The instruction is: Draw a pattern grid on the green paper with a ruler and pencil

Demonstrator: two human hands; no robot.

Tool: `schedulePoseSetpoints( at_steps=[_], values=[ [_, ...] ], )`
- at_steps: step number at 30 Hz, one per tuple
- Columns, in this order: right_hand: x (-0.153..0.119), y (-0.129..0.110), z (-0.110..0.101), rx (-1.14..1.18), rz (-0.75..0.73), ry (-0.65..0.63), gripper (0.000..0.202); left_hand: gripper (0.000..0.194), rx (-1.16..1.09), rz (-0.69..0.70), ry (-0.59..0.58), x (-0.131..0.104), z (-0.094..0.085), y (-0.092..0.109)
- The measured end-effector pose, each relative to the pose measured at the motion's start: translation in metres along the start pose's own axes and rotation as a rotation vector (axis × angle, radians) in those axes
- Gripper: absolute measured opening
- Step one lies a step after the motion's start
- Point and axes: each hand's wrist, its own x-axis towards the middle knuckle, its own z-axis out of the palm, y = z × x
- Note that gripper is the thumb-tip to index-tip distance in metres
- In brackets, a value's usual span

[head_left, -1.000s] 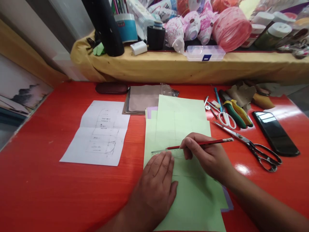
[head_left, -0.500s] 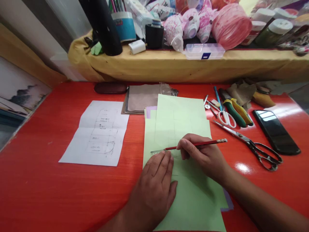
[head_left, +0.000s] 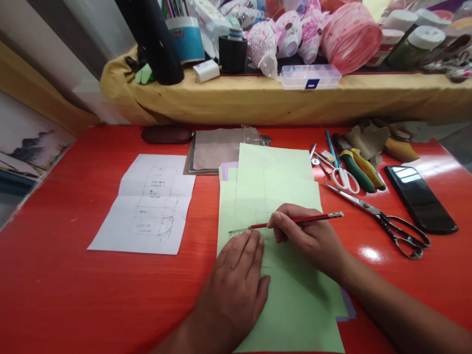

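My right hand (head_left: 304, 233) is closed around a red pencil (head_left: 317, 217), its tip low over the green paper (head_left: 291, 305) beside the ruler's edge. With fingers stretched out, my left hand (head_left: 236, 282) lies flat on a clear ruler (head_left: 234, 233), pressing it to the paper. Most of the ruler is hidden under that hand. Thin pencil lines show on the upper green sheet (head_left: 280, 167). Left of the hands lies a creased white sheet (head_left: 110, 221) with a hand-drawn outline and small notes.
To the right are large scissors (head_left: 372, 210), white-handled scissors (head_left: 346, 181), pliers (head_left: 363, 169) and a phone (head_left: 420, 199). Brown sheets (head_left: 217, 150) and a dark case (head_left: 166, 134) lie behind the paper. A cloth-covered ledge (head_left: 236, 103) with jars and boxes runs along the back.
The view has shifted very slightly. Both hands, the pencil and the ruler keep nearly the same places on the paper.
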Motion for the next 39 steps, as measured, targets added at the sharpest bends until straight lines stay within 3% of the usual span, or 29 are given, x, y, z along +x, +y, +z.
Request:
schedulePoseSetpoints(
  at_steps=[26,39],
  values=[
    [-0.007,-0.001,-0.023,-0.065,0.025,0.06,0.042,0.046,-0.002,-0.004,-0.008,0.0,0.001,0.002],
    [-0.009,-0.001,-0.03,-0.094,0.073,0.094,0.057,0.046,-0.028,-0.014,-0.006,0.0,0.003,0.002]
  ],
)
